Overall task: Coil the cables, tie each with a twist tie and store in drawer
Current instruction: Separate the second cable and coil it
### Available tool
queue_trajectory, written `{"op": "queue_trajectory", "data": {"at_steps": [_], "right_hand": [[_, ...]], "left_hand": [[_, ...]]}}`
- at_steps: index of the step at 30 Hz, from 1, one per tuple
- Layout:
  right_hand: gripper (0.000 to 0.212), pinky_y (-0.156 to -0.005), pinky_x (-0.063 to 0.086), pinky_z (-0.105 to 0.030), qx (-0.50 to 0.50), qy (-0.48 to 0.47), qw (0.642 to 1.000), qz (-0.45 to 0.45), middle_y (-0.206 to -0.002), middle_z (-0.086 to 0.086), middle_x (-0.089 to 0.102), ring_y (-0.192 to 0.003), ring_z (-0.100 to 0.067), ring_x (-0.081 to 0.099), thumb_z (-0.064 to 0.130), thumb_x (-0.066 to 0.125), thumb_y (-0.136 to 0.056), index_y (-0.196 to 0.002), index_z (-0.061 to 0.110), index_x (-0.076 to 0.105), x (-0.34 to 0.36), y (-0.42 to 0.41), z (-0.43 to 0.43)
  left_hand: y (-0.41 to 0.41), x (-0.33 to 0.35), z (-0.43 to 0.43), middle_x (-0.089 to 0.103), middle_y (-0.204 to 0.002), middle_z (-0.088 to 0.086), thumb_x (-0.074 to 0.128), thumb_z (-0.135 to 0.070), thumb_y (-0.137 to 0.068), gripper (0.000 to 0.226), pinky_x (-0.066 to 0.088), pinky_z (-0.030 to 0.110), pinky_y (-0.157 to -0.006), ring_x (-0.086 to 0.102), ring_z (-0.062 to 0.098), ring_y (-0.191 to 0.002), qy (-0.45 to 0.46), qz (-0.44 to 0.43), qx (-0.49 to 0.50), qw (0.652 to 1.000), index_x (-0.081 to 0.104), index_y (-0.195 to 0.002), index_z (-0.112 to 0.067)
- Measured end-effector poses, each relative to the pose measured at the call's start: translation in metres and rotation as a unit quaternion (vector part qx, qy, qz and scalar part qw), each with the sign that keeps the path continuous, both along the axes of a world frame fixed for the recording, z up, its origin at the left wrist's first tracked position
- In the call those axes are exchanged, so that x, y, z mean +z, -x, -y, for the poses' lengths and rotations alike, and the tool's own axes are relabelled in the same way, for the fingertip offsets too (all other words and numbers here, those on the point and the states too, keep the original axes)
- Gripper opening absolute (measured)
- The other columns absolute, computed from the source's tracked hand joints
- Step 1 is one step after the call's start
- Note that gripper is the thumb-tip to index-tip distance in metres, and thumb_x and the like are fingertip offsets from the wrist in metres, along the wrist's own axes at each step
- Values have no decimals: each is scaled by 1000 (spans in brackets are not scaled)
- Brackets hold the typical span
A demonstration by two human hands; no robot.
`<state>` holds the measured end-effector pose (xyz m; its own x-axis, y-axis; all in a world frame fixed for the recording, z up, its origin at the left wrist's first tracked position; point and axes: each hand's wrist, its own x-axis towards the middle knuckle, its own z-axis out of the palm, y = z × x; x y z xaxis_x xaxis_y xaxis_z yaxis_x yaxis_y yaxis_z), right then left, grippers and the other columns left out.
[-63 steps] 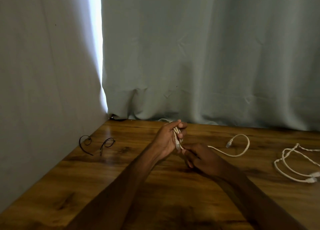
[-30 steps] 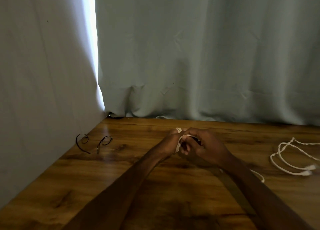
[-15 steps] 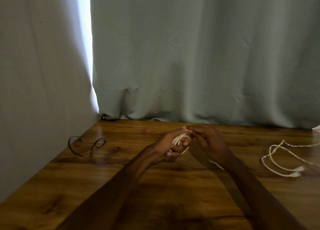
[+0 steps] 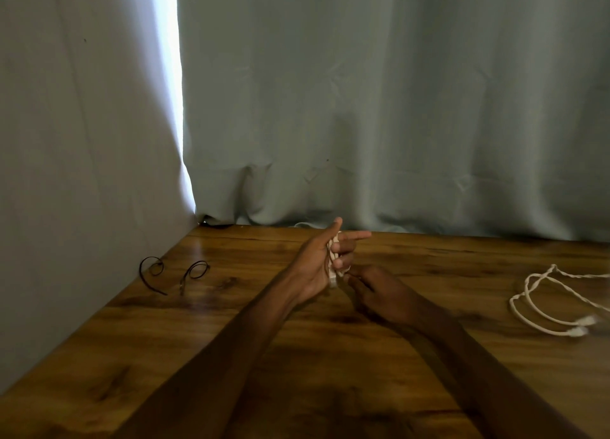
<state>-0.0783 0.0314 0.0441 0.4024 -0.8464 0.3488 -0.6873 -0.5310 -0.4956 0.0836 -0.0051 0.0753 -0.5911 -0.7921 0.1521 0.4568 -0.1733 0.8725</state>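
My left hand (image 4: 321,260) is raised over the middle of the wooden table (image 4: 297,372), holding a small coil of white cable (image 4: 332,263) in its palm, with the index finger pointing right and the lower fingers curled over the coil. Just below and to the right, my right hand (image 4: 379,293) has its fingertips at the coil's lower end; what they pinch there is hidden. A second white cable (image 4: 541,301) lies loose on the table at the right. Two dark twist ties (image 4: 155,272) (image 4: 194,273) lie at the left.
Grey-green curtains (image 4: 363,108) hang along the back and left edges of the table, with a bright gap at the corner. No drawer is in view.
The cable's loose tail that lay on the table has been wound into the coil in my left hand. My right hand has dropped from the coil's top to its lower end.
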Motion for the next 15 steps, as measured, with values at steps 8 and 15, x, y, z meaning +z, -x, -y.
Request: {"op": "queue_trajectory", "data": {"at_steps": [8,15], "right_hand": [[32,-68,50,-32,18,-23,999,-42,-81,3,71,-72,-10,64,24,43,-108,-99,23,73,5,-10,-10],[31,-59,42,-23,22,-12,999,31,-75,11,74,-63,-3,62,18,55,-104,-85,23,79,22,-7,-20]], "left_hand": [[-1,-7,7,60,-76,-3,45,-17,-106,20,34,17,-39,48,7,-49,16,81,199,977,50,-87,-14],[-6,-15,15,65,-92,3,47,-22,-106,17,46,22,-54,57,9,-62,56,198,286,936,56,-93,-15]]}}
